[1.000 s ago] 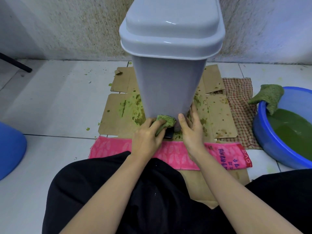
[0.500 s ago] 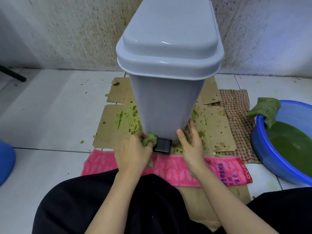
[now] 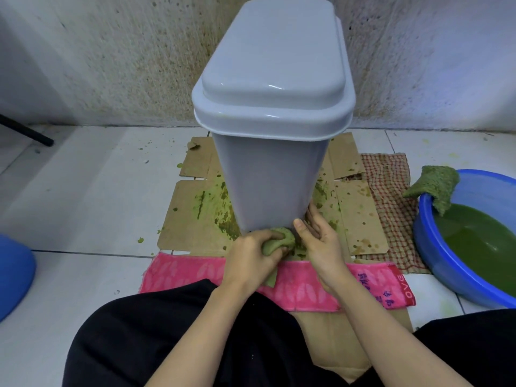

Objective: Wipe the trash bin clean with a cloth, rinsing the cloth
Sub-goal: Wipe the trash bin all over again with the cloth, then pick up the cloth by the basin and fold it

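Note:
A tall grey trash bin with its lid down stands upright on flattened cardboard smeared with green grime. My left hand is shut on a green-stained cloth, pressing it against the bin's bottom front edge where the pedal is hidden. My right hand rests flat against the bin's lower right corner, fingers together and pointing up, steadying it. A blue basin of murky green water sits at the right, with a second green cloth draped over its rim.
A pink towel lies across the cardboard near my knees. A red checked cloth lies between cardboard and basin. A blue object sits at the left edge. A speckled wall is close behind the bin. White floor tiles carry green spatter.
My left hand has slid the cloth along the bin's bottom edge, left and then back to the middle, covering the black pedal. My right hand stayed on the bin's lower right corner.

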A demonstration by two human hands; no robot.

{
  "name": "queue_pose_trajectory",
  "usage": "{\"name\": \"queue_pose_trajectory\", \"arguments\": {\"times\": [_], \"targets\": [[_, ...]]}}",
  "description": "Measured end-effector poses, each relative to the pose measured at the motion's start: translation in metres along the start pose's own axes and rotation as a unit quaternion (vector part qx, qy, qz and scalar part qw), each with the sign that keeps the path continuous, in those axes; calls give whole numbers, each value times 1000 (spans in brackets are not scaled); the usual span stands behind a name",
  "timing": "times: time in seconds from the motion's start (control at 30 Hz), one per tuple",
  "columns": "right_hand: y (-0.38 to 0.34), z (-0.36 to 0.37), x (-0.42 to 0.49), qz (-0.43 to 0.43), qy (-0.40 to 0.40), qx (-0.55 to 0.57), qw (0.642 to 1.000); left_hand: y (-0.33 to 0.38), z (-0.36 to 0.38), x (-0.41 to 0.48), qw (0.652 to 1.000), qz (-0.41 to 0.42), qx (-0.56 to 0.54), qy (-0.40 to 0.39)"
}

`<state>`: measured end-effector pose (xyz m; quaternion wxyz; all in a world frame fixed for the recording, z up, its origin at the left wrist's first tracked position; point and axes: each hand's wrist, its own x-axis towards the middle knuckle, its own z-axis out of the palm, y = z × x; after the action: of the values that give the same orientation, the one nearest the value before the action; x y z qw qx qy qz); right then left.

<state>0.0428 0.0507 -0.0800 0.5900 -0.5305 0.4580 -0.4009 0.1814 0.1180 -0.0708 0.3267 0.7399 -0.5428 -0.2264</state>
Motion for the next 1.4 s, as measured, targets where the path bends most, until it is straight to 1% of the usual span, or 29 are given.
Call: {"name": "queue_pose_trajectory", "arguments": {"times": [0.1, 0.2, 0.3, 0.37, 0.43, 0.5, 0.57, 0.67, 0.73, 0.83, 0.9, 1.0, 1.07, 1.13, 1.2, 1.27, 1.33, 1.4], "targets": [[-13, -12, 1, 32, -6, -26, 999, 9, -1, -3, 995, -18, -98, 9], [-32, -27, -8, 103, 1, -36, 994, 32, -9, -11, 971, -36, -235, 21], [-62, -37, -25, 161, -32, 58, 985, 62, -15, -17, 936, -47, -348, 27], [-81, -46, -34, 183, -91, 135, 969, 85, -13, -18, 911, -64, -408, 8], [-98, -58, -41, 185, -148, 176, 956, 108, -8, -16, 890, -82, -449, -19], [-113, -77, -42, 165, -159, 172, 958, 131, 0, -11, 886, -80, -454, -43], [-125, -101, -41, 147, -120, 153, 970, 153, 11, -4, 891, -78, -442, -72], [-128, -144, -34, 137, -33, 160, 977, 187, 35, 9, 882, -117, -440, -124], [-126, -174, -28, 131, 36, 194, 972, 208, 54, 21, 879, -146, -419, -174], [-120, -224, -23, 120, 124, 259, 950, 238, 88, 38, 862, -180, -397, -259], [-112, -258, -24, 106, 165, 274, 942, 255, 115, 45, 838, -184, -420, -297], [-102, -304, -30, 86, 199, 284, 934, 283, 161, 47, 765, -183, -492, -372], [-99, -333, -38, 76, 226, 300, 924, 301, 192, 48, 739, -183, -512, -398], [-95, -362, -48, 59, 258, 316, 911, 313, 222, 51, 745, -193, -515, -377], [-91, -386, -60, 40, 295, 304, 905, 323, 248, 51, 771, -194, -501, -342], [-86, -403, -70, 27, 340, 263, 903, 335, 263, 43, 792, -171, -477, -341], [-81, -416, -79, 6, 387, 237, 891, 348, 272, 32, 831, -128, -424, -335], [-76, -425, -85, -13, 422, 230, 877, 355, 279, 24, 868, -79, -381, -309]]}}
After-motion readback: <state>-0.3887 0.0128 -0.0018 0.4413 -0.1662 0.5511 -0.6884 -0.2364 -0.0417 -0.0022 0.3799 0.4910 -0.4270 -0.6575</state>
